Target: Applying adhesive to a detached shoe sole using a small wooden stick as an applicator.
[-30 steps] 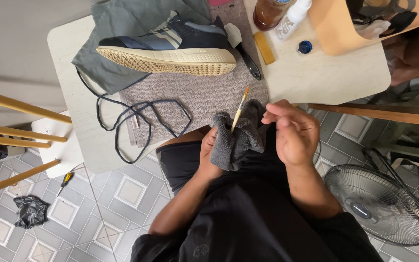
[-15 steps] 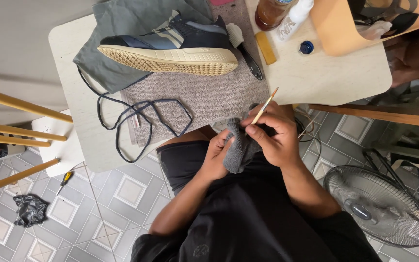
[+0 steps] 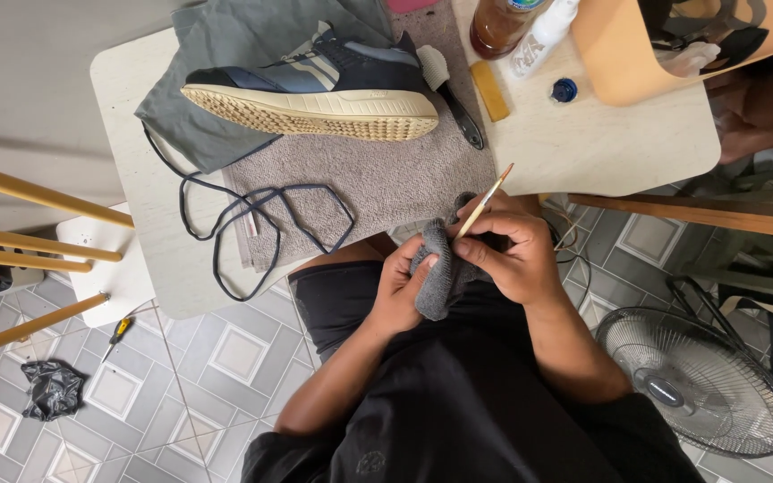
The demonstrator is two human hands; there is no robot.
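Over a grey patterned tile floor (image 3: pixel 181 394), a pale low table (image 3: pixel 601 143) carries a grey towel (image 3: pixel 386 179) with a dark sneaker (image 3: pixel 315 85) lying on its side and its black laces (image 3: pixel 252 224) pulled out and loose, up and to the left of the hands. The left hand (image 3: pixel 400 291) is closed around a grey cloth (image 3: pixel 440 268) held above the lap, and just to its right, touching the same cloth, the right hand (image 3: pixel 512 255) pinches a thin wooden-handled brush (image 3: pixel 485 201), fingers shut on its shaft, tip buried in the cloth. Judging by this, the brush is being wiped; the shoe sits unlaced and apart, with lacing left to do.
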